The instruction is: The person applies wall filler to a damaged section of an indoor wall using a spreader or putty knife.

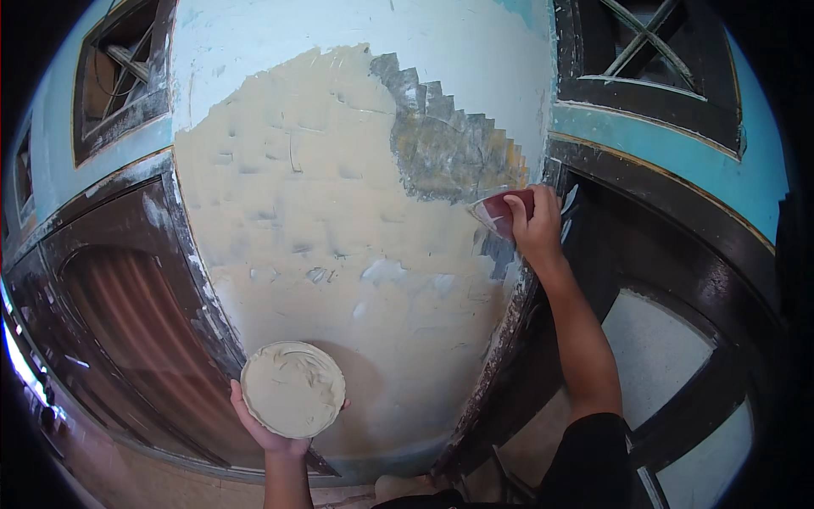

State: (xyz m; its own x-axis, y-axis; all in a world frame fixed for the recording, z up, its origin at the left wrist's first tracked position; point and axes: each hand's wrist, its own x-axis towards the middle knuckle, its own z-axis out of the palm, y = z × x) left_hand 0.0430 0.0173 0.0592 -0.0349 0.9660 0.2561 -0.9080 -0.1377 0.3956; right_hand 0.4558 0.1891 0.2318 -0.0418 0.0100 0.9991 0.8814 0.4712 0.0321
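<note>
My left hand (275,439) is wrapped under and around a round tub of cream-coloured putty (293,390), held low before the wall. The putty's surface is uneven, with scooped marks. Up at the right, my right hand (536,222) grips a dark red putty knife (498,214) with pale putty smeared along its edge. Its blade lies against the wall, by the lower right border of a bare grey and ochre patch (449,140). Cream putty coating (314,187) covers much of the wall left of and below that patch, with streaks and small dark gaps.
Dark-framed doors stand on both sides, the left door (119,280) with a reddish arched panel, the right door (678,280) with pale panels. Above them are windows with crossed bars, the left window (127,72) and the right window (649,42). A tiled floor (161,462) shows below.
</note>
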